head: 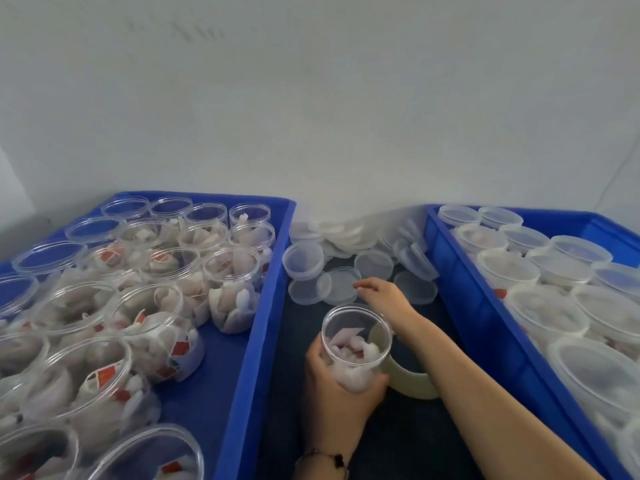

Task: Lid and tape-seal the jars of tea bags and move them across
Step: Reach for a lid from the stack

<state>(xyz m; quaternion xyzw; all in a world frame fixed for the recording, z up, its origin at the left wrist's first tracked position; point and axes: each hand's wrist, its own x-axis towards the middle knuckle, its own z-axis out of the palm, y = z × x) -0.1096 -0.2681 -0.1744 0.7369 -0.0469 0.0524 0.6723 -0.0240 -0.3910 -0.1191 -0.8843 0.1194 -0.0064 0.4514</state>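
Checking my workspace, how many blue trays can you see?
2. One tray on the left holds open jars of tea bags; the other tray on the right holds lidded jars. Both run past the frame edges.
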